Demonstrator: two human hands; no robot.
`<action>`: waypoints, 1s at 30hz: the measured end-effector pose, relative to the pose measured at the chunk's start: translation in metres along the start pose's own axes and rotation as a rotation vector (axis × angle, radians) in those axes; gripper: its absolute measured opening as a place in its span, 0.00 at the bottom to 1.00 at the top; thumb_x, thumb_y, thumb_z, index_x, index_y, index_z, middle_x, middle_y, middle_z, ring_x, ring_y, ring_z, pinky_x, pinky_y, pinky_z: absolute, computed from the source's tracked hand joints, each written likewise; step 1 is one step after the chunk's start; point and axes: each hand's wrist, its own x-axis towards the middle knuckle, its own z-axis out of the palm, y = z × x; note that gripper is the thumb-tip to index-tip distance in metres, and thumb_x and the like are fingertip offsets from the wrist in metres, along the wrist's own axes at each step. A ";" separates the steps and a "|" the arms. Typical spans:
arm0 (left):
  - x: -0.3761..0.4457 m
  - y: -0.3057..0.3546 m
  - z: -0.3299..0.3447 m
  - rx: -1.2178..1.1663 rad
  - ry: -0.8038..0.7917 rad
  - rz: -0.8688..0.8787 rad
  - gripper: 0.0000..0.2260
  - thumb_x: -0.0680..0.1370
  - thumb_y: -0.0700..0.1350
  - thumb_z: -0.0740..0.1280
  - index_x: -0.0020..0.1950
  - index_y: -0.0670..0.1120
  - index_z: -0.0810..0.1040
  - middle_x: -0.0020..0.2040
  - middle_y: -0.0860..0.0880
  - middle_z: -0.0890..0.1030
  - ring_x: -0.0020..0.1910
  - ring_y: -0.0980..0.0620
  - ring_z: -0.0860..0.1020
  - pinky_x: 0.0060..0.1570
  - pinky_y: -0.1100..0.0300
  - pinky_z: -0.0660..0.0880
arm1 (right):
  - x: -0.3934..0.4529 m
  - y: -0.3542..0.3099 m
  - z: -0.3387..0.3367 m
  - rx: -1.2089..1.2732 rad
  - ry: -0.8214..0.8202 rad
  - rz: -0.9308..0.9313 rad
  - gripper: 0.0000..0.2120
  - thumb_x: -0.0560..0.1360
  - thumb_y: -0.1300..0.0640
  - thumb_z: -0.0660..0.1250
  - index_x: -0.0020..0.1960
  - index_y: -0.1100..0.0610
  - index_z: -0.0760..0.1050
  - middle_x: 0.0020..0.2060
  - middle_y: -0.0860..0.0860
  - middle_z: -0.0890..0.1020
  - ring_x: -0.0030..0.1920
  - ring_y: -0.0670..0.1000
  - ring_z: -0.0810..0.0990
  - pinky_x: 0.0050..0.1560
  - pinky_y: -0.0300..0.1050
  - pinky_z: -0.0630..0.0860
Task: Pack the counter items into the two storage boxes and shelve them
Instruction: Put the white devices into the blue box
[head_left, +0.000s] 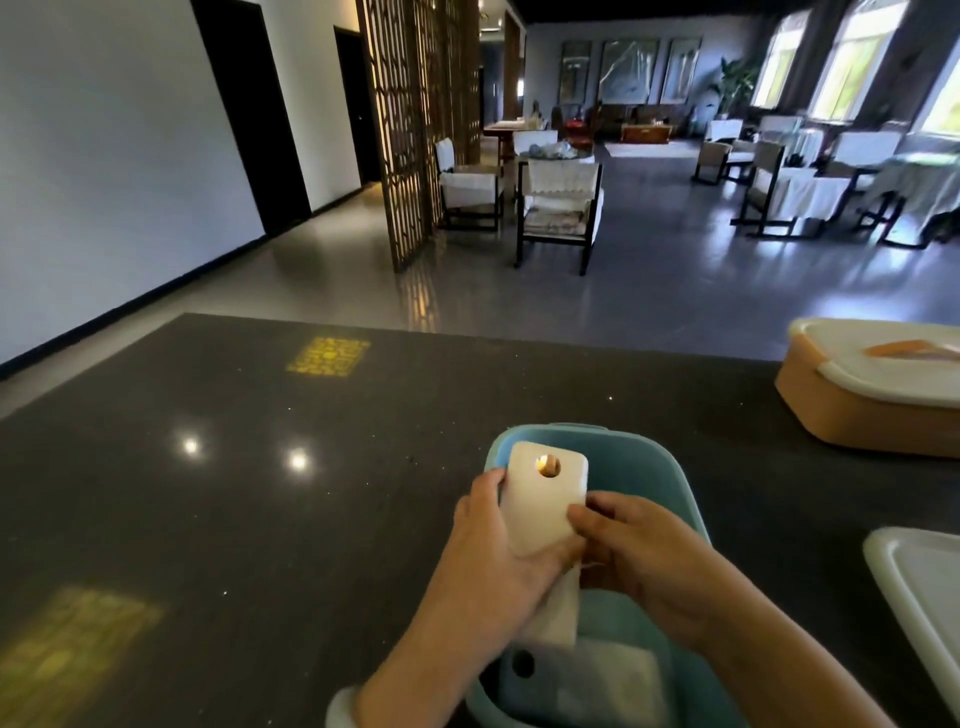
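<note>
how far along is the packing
Done: the orange box at the right already wears its white lid, and a grey item lies in the blue box. In hand: both hands, left and right, hold a white board over it. Left: lidding with the white lid, shelving both.

- Open dark table (260, 467) stretches bare across the left half, free for a hand to pass.
- The blue box (639, 457) stands at the near edge, its opening partly blocked by a white board (540, 499) held over it and a grey board (587, 680) lying inside.
- The lidded orange box (857, 415) closes the far right.
- A white lid (919, 587) lies at the near right, with a lane of table between it and the blue box.
</note>
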 end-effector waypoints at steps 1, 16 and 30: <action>0.001 0.001 -0.003 -0.088 -0.040 -0.028 0.34 0.71 0.57 0.73 0.71 0.59 0.59 0.64 0.55 0.71 0.60 0.54 0.73 0.62 0.49 0.73 | -0.002 -0.002 -0.002 -0.011 0.015 0.014 0.11 0.80 0.55 0.60 0.55 0.58 0.78 0.44 0.55 0.85 0.46 0.53 0.84 0.46 0.47 0.81; 0.002 -0.007 0.009 -0.503 0.057 -0.039 0.17 0.71 0.49 0.75 0.57 0.55 0.74 0.53 0.52 0.81 0.52 0.53 0.80 0.50 0.52 0.81 | -0.004 0.004 0.020 -0.975 0.324 -0.198 0.34 0.59 0.33 0.71 0.59 0.40 0.61 0.50 0.37 0.68 0.51 0.41 0.71 0.47 0.37 0.70; 0.009 -0.064 0.013 -0.110 -0.024 -0.102 0.26 0.80 0.61 0.49 0.77 0.54 0.57 0.72 0.54 0.68 0.63 0.62 0.68 0.61 0.64 0.61 | 0.029 0.051 -0.036 -1.217 -0.225 0.023 0.40 0.58 0.37 0.76 0.66 0.38 0.63 0.56 0.35 0.69 0.54 0.38 0.69 0.55 0.39 0.66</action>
